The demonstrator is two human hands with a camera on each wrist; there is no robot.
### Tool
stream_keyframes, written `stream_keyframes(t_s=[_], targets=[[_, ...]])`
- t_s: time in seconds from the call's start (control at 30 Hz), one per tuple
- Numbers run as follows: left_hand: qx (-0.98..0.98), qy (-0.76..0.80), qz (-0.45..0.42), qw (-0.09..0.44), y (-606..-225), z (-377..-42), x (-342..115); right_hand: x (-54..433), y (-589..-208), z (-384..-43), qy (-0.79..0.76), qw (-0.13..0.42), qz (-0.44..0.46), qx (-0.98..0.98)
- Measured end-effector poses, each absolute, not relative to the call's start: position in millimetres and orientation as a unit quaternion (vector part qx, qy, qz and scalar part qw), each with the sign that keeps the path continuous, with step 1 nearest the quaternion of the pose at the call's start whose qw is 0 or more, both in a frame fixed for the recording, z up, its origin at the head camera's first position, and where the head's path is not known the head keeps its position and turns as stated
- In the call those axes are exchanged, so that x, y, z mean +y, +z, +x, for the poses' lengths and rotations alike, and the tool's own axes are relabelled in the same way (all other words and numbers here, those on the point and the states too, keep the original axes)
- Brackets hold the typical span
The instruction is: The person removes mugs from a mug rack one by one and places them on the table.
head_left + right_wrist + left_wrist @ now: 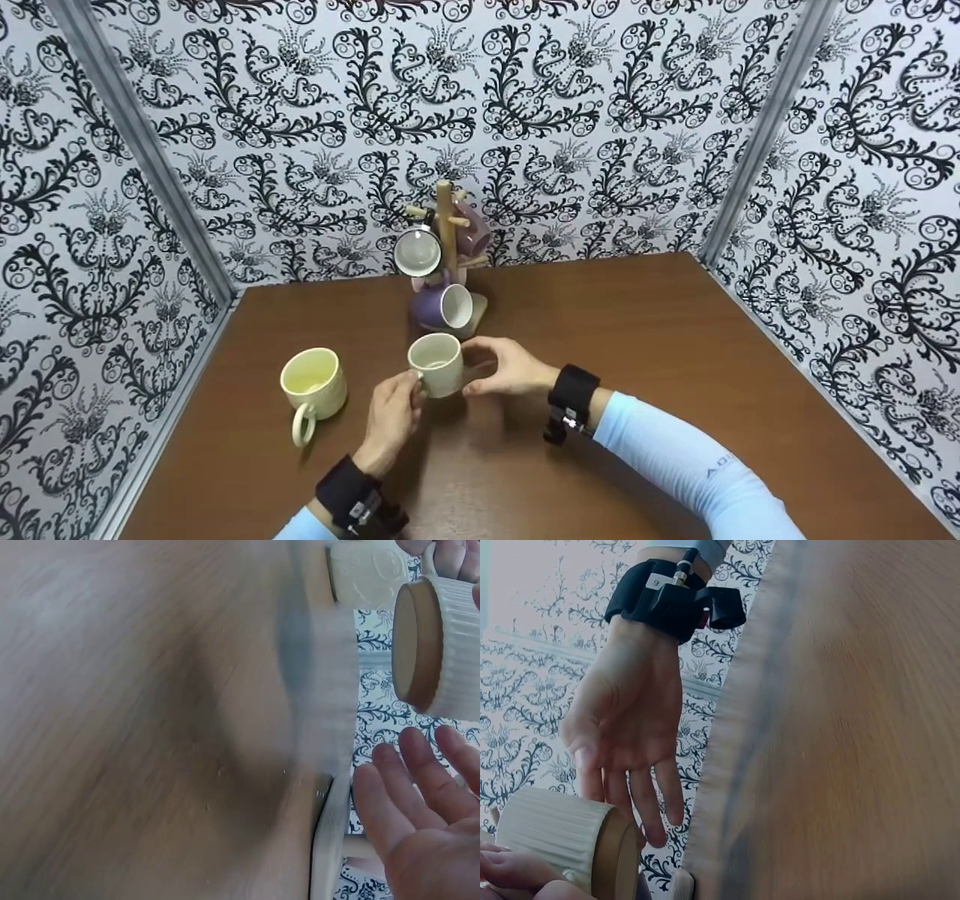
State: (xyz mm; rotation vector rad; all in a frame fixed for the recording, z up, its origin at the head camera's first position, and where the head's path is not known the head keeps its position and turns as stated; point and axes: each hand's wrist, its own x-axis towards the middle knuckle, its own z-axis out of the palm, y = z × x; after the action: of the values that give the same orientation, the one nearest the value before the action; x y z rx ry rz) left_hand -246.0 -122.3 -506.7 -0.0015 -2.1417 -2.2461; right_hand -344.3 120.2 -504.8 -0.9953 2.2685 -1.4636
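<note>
My left hand [395, 412] pinches the handle of a cream-white mug [437, 365], whose mouth faces up. In the left wrist view the mug [555, 834] shows ribbed sides and an unglazed tan base, raised off the tabletop. Beside its other side is my right hand [510, 367], thumb and fingers spread and relaxed. In the right wrist view a gap shows between the fingers of the right hand [427, 817] and the mug [450, 645]. A pale yellow mug [315, 394] stands on the table to the left, its handle toward me.
Behind the held mug stands a wooden mug tree [445, 217]. On it hang a white-lined mug [418, 253], a purple mug [429, 309] and a mauve mug [472, 234]. Patterned walls [525, 112] enclose the brown table [600, 322] at the back and sides.
</note>
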Motion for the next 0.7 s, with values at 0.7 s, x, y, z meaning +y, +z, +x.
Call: stream_keyframes(t_s=[0.7], targets=[[-0.688, -0.720, 0.056, 0.067, -516, -248, -146, 134, -503, -345, -0.414, 0.047, -0.308, 0.855]])
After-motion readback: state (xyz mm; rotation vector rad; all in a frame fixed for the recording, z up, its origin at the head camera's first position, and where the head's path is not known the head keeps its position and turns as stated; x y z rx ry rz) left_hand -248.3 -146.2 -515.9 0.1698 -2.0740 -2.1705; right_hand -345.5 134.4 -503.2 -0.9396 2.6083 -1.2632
